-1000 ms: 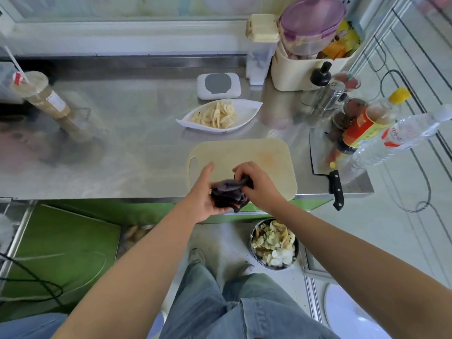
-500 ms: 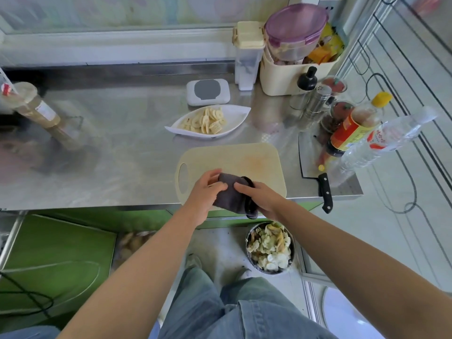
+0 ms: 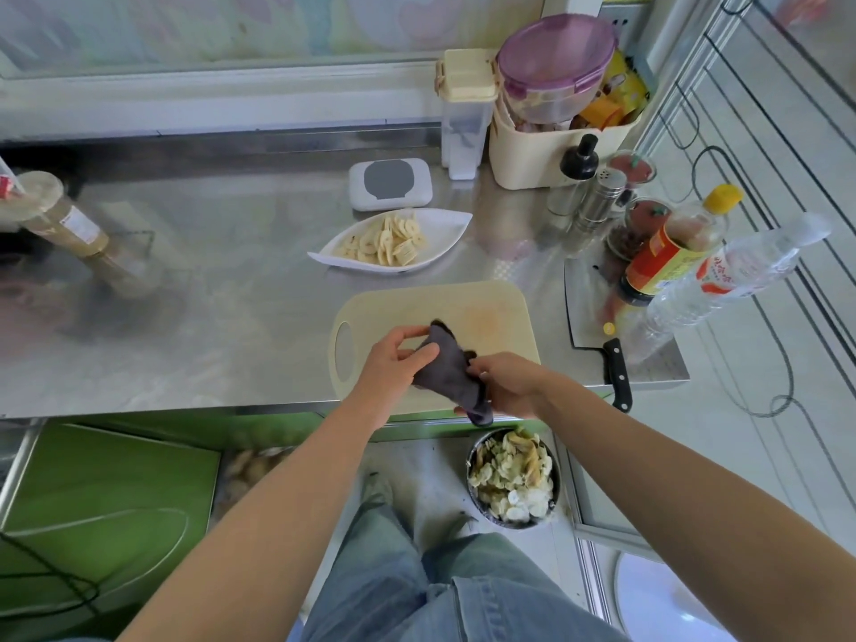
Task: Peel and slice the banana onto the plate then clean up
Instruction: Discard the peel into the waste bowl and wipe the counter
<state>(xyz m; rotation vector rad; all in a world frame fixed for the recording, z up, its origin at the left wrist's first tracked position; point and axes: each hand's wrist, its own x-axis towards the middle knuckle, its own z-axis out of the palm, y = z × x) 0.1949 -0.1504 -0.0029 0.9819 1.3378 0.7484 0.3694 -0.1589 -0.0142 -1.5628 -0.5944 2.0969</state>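
Since a moment ago, we have carried the dark cloth [image 3: 447,370] forward from the counter's edge over the near part of the cutting board [image 3: 463,308], where it is spread wider between our hands. The brushed steel counter [image 3: 222,289] is shiny and reflective; the beige board is rounded, with an oval handle hole. The white leaf-shaped plate [image 3: 444,229] behind the board holds pale banana slices [image 3: 387,243]. Our left hand [image 3: 393,363] pinches the cloth's upper end; our right hand [image 3: 507,384] grips its lower end. The cleaver [image 3: 586,312] lies right of the board. Bottle labels are unreadable.
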